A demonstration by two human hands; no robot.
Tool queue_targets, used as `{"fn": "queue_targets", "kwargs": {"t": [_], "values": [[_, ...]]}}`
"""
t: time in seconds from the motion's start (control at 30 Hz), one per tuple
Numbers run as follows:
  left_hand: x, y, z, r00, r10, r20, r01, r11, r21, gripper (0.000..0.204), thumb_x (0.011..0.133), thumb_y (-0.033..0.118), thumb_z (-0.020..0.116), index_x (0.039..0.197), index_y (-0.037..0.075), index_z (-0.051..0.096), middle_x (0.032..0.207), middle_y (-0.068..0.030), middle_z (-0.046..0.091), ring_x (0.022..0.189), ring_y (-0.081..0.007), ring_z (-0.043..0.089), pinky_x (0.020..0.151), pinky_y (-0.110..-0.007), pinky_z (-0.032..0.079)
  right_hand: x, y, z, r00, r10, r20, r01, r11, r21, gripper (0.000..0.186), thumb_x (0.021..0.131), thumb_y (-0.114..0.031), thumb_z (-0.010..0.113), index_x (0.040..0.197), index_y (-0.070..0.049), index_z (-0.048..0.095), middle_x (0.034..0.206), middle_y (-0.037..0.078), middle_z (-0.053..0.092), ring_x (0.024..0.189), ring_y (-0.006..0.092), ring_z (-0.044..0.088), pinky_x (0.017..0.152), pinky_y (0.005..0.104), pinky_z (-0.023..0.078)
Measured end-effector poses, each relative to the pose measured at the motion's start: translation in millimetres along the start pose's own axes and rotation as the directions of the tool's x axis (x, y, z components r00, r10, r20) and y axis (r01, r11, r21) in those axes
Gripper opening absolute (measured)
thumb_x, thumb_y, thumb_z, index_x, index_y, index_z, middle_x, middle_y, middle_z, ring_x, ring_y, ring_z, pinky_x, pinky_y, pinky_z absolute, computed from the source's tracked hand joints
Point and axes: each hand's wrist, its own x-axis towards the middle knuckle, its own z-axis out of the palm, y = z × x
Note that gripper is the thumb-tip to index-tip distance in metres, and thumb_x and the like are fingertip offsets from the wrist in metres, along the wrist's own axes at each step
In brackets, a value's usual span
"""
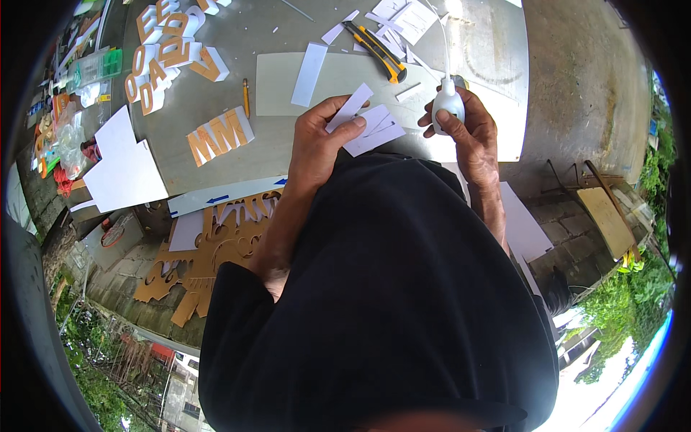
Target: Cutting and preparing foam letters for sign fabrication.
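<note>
My left hand is closed on flat white sheet pieces, a narrow strip and a wider piece with dark lines, pinched under the thumb. Just above the table's near edge, my right hand grips a small white rounded object. A thin white cord or tube rises from its neck toward the far edge; its exact kind is unclear. Between and beyond the hands lies a yellow-and-black utility knife. A pale strip rests left of it, on a long light sheet.
Brown-faced letters with white sides cluster at the far left, with another letter piece and a pencil nearer. White offcuts lie beyond the knife. Below the table's edge is a cut-out brown sheet. Plastic bags sit left.
</note>
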Motion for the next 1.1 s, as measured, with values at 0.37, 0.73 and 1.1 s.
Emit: {"fn": "queue_targets", "kwargs": {"t": [0.37,0.73,1.1], "values": [[-35,5,8,0.998,-0.014,-0.056,0.02,0.993,0.113,0.032,0.089,0.015,0.082,0.117,0.0,0.075,0.099,-0.0092,0.076,0.088,-0.0122,0.069,0.08,-0.026,0.055,-45,-8,-33,0.994,0.077,0.072,-0.044,0.923,-0.383,0.047,0.09,-0.02,0.08,0.131,-0.006,0.064,0.103,0.011,0.071,0.093,0.0194,0.072,0.083,0.0341,0.058],[-37,4,4,0.997,-0.075,0.002,0.075,0.997,-0.012,0.029,0.083,0.006,0.084,0.111,0.001,0.078,0.095,-0.0093,0.078,0.084,-0.0133,0.071,0.081,-0.027,0.056,-78,-46,-74,0.977,-0.207,0.057,0.19,0.712,-0.676,0.049,0.081,-0.02,0.087,0.124,-0.004,0.068,0.113,0.008,0.069,0.1,0.0163,0.064,0.088,0.0308,0.051],[-36,2,2,0.996,-0.093,-0.005,0.093,0.99,0.105,0.032,0.081,0.003,0.083,0.112,-0.001,0.076,0.095,-0.0097,0.077,0.082,-0.0143,0.071,0.081,-0.028,0.056,-73,-67,-78,0.949,-0.252,0.19,0.302,0.549,-0.779,0.042,0.08,-0.016,0.086,0.118,-0.007,0.07,0.112,0.009,0.072,0.102,0.022,0.068,0.086,0.0352,0.054]]}}
